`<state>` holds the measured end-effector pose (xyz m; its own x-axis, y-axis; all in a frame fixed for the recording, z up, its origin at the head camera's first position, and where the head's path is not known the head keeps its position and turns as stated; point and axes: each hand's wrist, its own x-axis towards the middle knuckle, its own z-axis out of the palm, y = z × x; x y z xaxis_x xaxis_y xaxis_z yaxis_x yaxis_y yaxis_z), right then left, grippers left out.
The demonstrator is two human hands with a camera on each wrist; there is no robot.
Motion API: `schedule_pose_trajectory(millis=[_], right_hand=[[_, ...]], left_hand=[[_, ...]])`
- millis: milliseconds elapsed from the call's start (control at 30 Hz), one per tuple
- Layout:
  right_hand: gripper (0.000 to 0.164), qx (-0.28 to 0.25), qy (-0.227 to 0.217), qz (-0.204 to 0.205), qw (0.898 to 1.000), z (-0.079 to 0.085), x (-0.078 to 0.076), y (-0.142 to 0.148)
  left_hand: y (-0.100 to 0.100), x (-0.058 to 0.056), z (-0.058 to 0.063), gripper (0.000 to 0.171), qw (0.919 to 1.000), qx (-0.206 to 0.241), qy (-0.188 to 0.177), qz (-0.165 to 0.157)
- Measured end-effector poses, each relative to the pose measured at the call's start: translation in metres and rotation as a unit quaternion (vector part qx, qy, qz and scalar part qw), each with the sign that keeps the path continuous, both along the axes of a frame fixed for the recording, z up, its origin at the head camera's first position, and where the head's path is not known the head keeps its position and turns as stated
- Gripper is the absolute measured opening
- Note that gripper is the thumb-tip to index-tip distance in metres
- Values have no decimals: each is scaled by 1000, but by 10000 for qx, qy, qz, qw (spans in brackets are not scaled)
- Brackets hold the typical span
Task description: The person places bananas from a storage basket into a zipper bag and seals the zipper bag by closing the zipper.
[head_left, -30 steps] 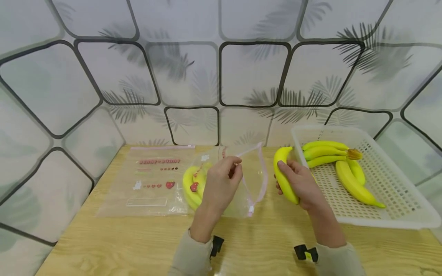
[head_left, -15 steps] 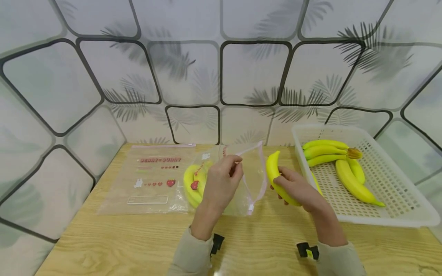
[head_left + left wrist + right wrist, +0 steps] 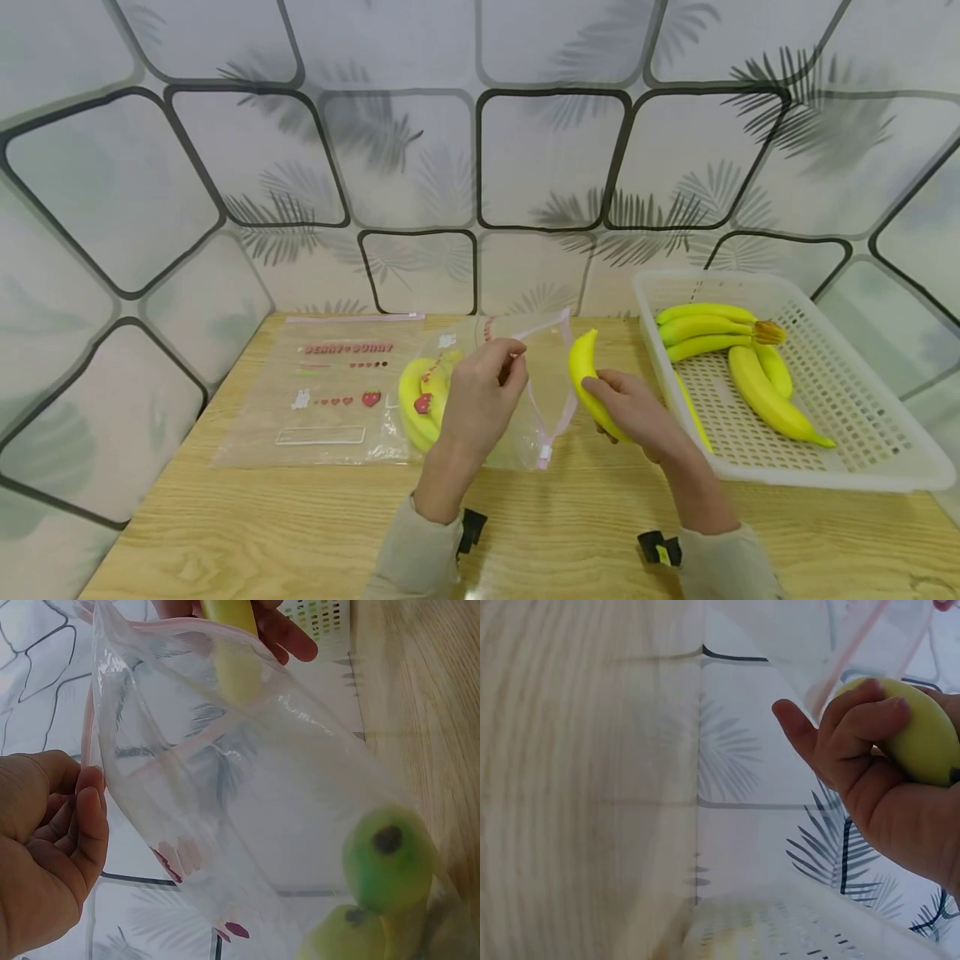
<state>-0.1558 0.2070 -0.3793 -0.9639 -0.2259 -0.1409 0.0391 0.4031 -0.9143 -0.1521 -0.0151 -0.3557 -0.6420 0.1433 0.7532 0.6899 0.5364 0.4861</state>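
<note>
My left hand (image 3: 480, 400) pinches the pink-edged rim of a clear zip bag (image 3: 225, 787), holding its mouth open toward the right. Bananas (image 3: 415, 408) lie inside the bag's left end, partly hidden by that hand; their dark-tipped ends (image 3: 390, 862) show through the plastic in the left wrist view. With curled fingers, my right hand (image 3: 637, 412) grips a single yellow banana (image 3: 581, 367), tilted with its upper tip leaning left. This banana is right at the bag's mouth, and part of it shows through the film in the left wrist view.
A white perforated basket (image 3: 825, 477) stands on the right, holding a banana bunch (image 3: 708, 325) and loose bananas (image 3: 772, 400). Another printed zip bag (image 3: 322, 417) lies flat at the left on the wooden table (image 3: 300, 533). A patterned backdrop (image 3: 551, 158) rises behind.
My right hand has carried the banana left from beside the basket to the bag's mouth, tilting its tip leftward. The left hand keeps its hold on the rim.
</note>
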Motion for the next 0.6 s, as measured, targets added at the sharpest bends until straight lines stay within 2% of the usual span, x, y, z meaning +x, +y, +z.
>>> schedule_pose_trajectory(millis=[67,300,467,600], right_hand=[[41,-180,-112,-26,9998,-1,0,-4],[37,-711,-415,-623,9947,-1,3,-16],[44,-1078,-427,-325,9927,-7,2,-22],[57,-1450,-669,-227,9869,-12,0,-23]], left_hand=[[0,0,0,9,10000,-11,4,-1],[1,1,0,8,9999,-84,-66,-23],[1,1,0,8,9999,-98,-4,-54],[1,0,0,9,9999,-118,59,-54]])
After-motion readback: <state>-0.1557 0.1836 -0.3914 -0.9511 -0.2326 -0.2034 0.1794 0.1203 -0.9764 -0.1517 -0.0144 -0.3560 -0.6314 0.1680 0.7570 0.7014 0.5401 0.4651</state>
